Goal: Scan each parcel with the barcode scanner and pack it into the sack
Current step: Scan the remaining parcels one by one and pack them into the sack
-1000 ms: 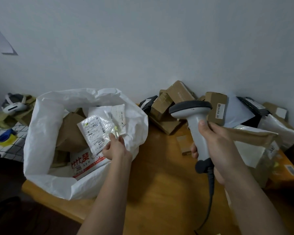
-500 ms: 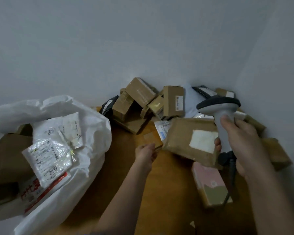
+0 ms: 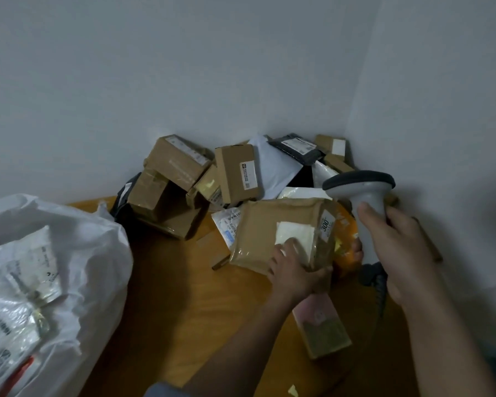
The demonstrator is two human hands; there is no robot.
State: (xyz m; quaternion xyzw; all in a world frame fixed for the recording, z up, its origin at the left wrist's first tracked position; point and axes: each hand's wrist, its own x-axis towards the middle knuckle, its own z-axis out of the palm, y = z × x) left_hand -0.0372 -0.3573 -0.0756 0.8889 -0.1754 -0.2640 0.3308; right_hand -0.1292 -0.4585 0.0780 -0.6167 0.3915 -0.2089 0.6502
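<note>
A flat brown parcel (image 3: 272,224) with a white label lies at the front of the parcel pile. My left hand (image 3: 294,272) grips its near right corner, fingers on top and thumb under the edge. My right hand (image 3: 398,253) holds the grey barcode scanner (image 3: 364,193) upright by its handle, just right of that parcel. The white sack (image 3: 78,253) stands open at the left with several plastic-wrapped parcels (image 3: 15,299) inside.
A heap of brown boxes (image 3: 178,161) and grey and black mailers (image 3: 272,167) fills the corner of the wooden table (image 3: 184,296). A pink and green box (image 3: 321,325) lies below my left hand. White walls close in behind and on the right.
My left hand left the sack, crossed the table to the right and took hold of the flat brown parcel. The view swung right toward the pile. The scanner stays in my right hand.
</note>
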